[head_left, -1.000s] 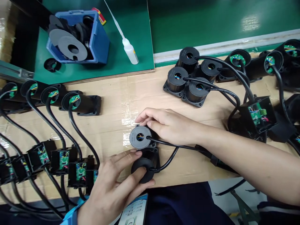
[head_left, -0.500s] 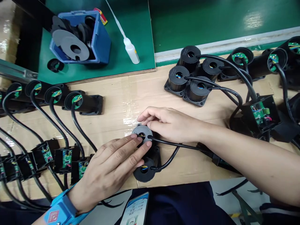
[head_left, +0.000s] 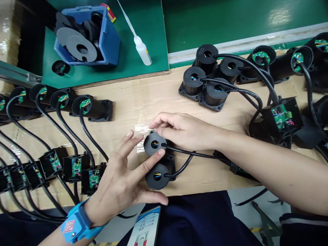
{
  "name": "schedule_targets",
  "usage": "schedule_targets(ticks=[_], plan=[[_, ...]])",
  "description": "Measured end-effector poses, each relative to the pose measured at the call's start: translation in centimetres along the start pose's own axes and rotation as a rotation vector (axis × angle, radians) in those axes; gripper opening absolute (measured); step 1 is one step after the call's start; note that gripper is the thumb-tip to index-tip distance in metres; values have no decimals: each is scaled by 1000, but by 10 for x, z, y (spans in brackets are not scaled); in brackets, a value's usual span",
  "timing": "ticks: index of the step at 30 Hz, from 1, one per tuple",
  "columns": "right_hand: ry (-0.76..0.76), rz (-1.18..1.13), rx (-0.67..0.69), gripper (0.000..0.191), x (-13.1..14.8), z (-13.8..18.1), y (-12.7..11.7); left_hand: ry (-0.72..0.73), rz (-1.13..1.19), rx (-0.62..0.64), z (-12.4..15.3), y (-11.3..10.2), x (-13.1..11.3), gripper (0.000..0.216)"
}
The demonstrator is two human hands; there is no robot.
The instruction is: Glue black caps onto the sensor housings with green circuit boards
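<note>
Fingers of the left hand fan wide, index tip at the rim of the upper capped housing in mid-frame; the right hand curls beside it, its grip hidden. Just below sits a lower capped housing. With four capped housings at upper right, six visible units appear covered; open-ended housings at left and far upper right remain without caps, circuit boards exposed.
</note>
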State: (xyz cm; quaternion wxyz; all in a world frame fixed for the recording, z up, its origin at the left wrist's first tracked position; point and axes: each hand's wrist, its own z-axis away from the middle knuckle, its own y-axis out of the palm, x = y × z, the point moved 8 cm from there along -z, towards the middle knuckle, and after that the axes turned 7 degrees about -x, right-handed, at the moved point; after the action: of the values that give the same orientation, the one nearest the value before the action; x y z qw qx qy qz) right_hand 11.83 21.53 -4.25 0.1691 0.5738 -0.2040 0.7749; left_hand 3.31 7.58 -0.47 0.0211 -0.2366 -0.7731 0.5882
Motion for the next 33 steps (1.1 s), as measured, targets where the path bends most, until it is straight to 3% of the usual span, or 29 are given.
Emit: schedule_targets(ticks=[2, 5, 8, 10, 12, 15, 19, 23, 28, 33], plan=[[-30, 46, -23, 21, 12, 2, -3, -84, 44, 47, 7, 11, 4, 87], [-152, 221, -134, 23, 53, 24, -26, -96, 107, 60, 16, 24, 4, 88], [-250, 465, -305, 30, 93, 78, -59, -71, 134, 51, 24, 31, 10, 85], [-249, 644, -434, 37, 99, 125, -74, -74, 151, 64, 26, 35, 20, 79], [-222, 833, -509, 52, 82, 170, -75, -51, 165, 60, 22, 39, 30, 78], [-135, 1118, -586, 70, 27, 216, -60, 59, 189, 27, 4, 40, 34, 79], [-94, 1251, -786, 57, -26, 244, -40, 126, 209, 75, -30, 45, 41, 79], [-234, 1048, -951, 66, -20, 260, -25, 153, 231, 175, -60, 51, 52, 86], [-293, 872, -834, 72, -15, 253, -2, 204, 222, 231, -85, 50, 69, 81], [-290, 967, -1065, 61, -19, 259, -24, 284, 240, 239, -95, 45, 72, 80]])
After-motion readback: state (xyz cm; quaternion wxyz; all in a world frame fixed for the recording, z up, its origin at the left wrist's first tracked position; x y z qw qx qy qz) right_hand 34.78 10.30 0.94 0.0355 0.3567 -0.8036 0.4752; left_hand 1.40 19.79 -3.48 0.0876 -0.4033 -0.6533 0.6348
